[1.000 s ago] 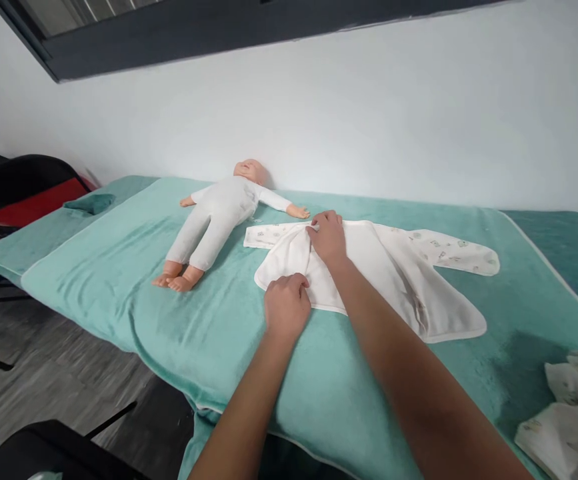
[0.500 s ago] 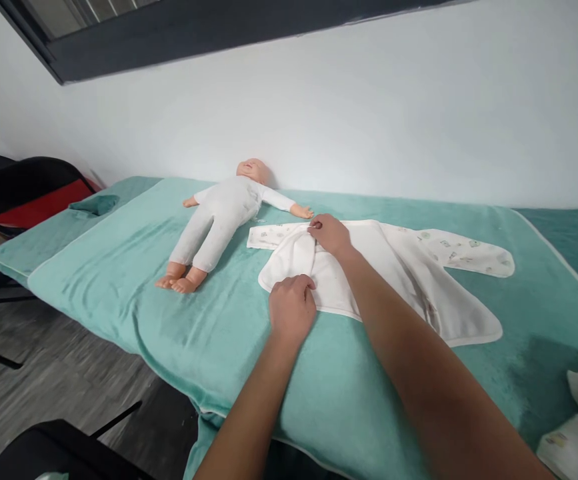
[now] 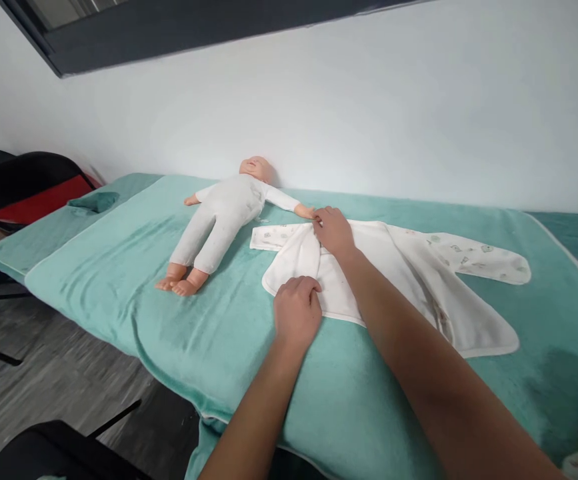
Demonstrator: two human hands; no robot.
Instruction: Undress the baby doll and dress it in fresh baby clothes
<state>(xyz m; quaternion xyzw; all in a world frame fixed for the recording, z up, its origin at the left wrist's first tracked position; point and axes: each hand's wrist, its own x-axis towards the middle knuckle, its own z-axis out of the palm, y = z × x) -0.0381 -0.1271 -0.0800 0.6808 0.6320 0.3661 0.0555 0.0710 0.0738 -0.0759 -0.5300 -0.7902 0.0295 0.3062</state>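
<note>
A white garment (image 3: 393,267) is pressed by left hand (image 3: 297,310) and pinched near its top edge by right hand (image 3: 333,230); whether cloth is gripped by the left cannot be told.

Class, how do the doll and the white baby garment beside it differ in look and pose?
The doll has plain white sleeves; the garment has small prints on its sleeves.
The doll's body is padded and rounded, while the garment lies spread mostly flat, with some folds.
The doll has feet showing below its legs; the garment has no legs.
Both are mainly white and lie on the green cover.
</note>
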